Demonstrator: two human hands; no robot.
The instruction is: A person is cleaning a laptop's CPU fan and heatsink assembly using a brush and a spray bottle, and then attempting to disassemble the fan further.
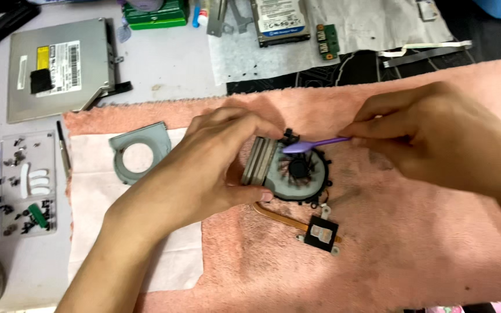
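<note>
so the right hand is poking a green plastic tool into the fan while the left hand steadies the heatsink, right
Not quite: the plastic tool is purple, not green. The head view shows the right hand holding it over the fan while the left hand steadies the heatsink.

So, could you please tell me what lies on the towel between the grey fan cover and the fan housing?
In the head view, the left hand lies between the fan cover and the fan housing, its fingers gripping the heatsink fins.

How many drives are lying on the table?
2. The optical drive lies at the far left, beyond the pink towel. The hard drive lies at the far middle on white paper, cut off by the frame edge. Others may lie outside the frame.
</note>
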